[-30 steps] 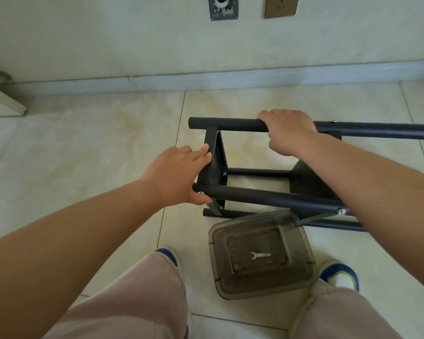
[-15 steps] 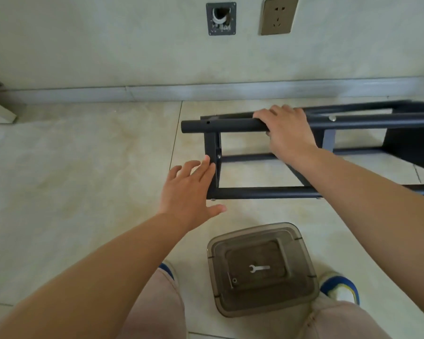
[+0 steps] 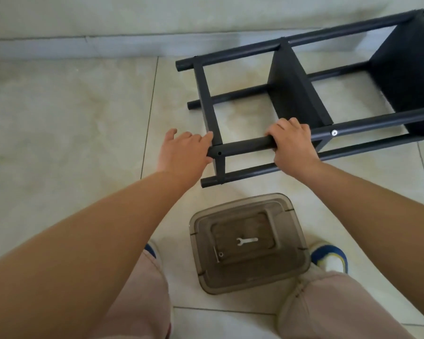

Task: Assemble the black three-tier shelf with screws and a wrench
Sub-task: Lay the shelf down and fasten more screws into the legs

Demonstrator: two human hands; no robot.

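Black shelf frame [image 3: 301, 99] lying on its side on the tiled floor [image 3: 66, 123]. Right hand [image 3: 291, 145], fingers curled around the frame's near upper tube. Left hand [image 3: 184, 150], fingers loosely extended, resting against that tube's end, gripping nothing. Wrench [image 3: 247, 240] lies inside the translucent container [image 3: 247, 243], below both hands, between the shoes.

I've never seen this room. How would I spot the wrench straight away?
Find the black shelf frame lying on its side on the tiled floor. Just in front of it, between the person's shoes, sits a smoky see-through plastic box. The wrench is the small flat silver piece at its middle, the only bright open-ended tool there.
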